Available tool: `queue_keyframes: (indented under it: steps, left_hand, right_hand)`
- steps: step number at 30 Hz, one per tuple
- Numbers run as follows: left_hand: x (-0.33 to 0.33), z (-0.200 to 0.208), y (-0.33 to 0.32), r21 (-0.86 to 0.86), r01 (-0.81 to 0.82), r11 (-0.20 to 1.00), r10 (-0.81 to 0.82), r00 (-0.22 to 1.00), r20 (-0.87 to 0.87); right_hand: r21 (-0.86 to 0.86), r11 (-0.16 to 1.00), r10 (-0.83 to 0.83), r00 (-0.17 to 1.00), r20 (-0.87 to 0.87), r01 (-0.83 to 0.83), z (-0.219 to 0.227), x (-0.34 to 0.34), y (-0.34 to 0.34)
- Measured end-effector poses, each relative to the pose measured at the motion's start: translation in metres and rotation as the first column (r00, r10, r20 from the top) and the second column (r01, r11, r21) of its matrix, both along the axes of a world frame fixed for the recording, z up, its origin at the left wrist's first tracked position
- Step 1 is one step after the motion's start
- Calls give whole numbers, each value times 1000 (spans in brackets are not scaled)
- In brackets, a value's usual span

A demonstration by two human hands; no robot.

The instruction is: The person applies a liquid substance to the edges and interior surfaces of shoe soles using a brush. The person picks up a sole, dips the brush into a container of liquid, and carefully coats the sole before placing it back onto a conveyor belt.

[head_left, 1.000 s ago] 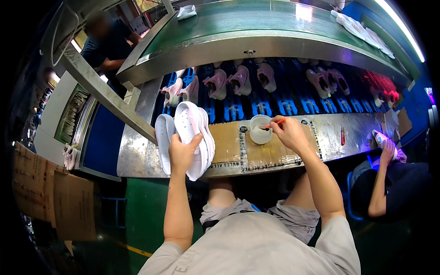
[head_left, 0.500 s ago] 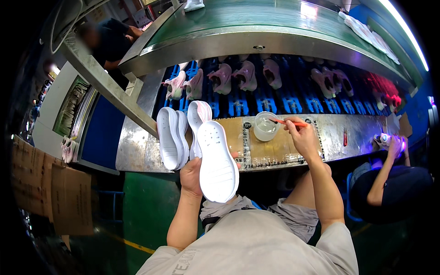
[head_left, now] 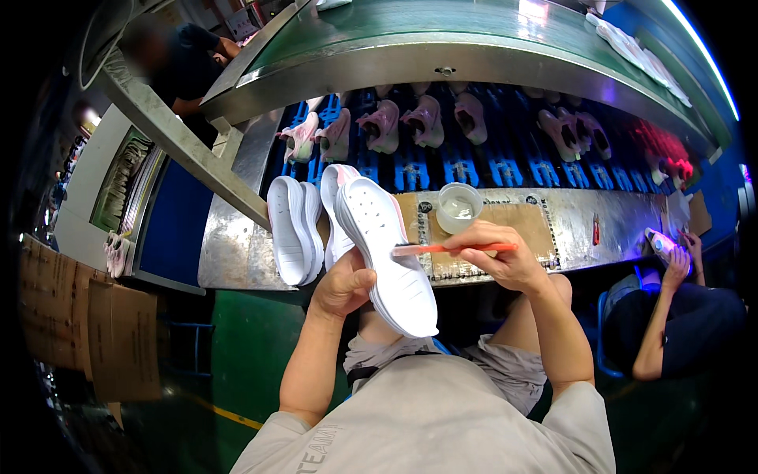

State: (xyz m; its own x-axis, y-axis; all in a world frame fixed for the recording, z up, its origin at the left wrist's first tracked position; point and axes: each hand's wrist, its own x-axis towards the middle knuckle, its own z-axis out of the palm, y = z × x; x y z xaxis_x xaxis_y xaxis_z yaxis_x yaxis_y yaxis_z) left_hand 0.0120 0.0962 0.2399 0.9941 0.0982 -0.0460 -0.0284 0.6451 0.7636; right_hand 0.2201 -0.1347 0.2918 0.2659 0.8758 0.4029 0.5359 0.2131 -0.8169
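My left hand (head_left: pixel 345 284) is closed around the side of a white shoe sole (head_left: pixel 387 257), which is tilted with its hollow inner face up. In my right hand (head_left: pixel 505 257) is a brush with an orange handle (head_left: pixel 462 248); its bristles touch the inside of the sole near the middle. Beyond the right hand, a clear plastic tub (head_left: pixel 459 207) holding whitish liquid stands on a cardboard sheet (head_left: pixel 513 229). More white soles (head_left: pixel 293 229) stand upright on the bench to the left, partly behind the held one.
Behind the metal bench (head_left: pixel 237 245), pink shoe uppers (head_left: pixel 379 126) sit on a blue racked conveyor (head_left: pixel 458 170) beneath a green-topped shelf (head_left: pixel 379 31). A red-handled tool (head_left: pixel 596 229) lies to the right. A co-worker (head_left: pixel 671 308) handles a shoe at far right; cardboard boxes (head_left: pixel 118 340) stand left.
My right hand has brought the brush from the tub down to the sole. The sole in my left hand has tilted and shifted slightly right.
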Motion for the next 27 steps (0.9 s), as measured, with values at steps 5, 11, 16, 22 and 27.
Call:
queue_keyframes:
  steps: [5, 11, 16, 22, 27]
  left_hand:
    - [0, 7, 14, 22, -111, 994, 110, 994, 26]
    - [0, 18, 26, 173, -349, 921, 329, 935, 133]
    - [0, 30, -3, 494, -523, 694, 394, 851, 346]
    - [13, 39, -22, 719, -569, 399, 268, 822, 502]
    - [44, 40, 5, 163, -60, 985, 88, 981, -171]
  right_hand:
    - [-70, 997, 20, 1000, 18, -19, 1, -1, -11]
    - [-116, 993, -4, 1000, -19, 2, 0, -6, -26]
    - [-152, 973, -209, 941, -266, 173, -14, -28, -25]
    - [-144, 972, -234, 758, -609, 185, -21, -50, -25]
    - [-78, 982, -183, 748, -638, 173, -4, -68, -30]
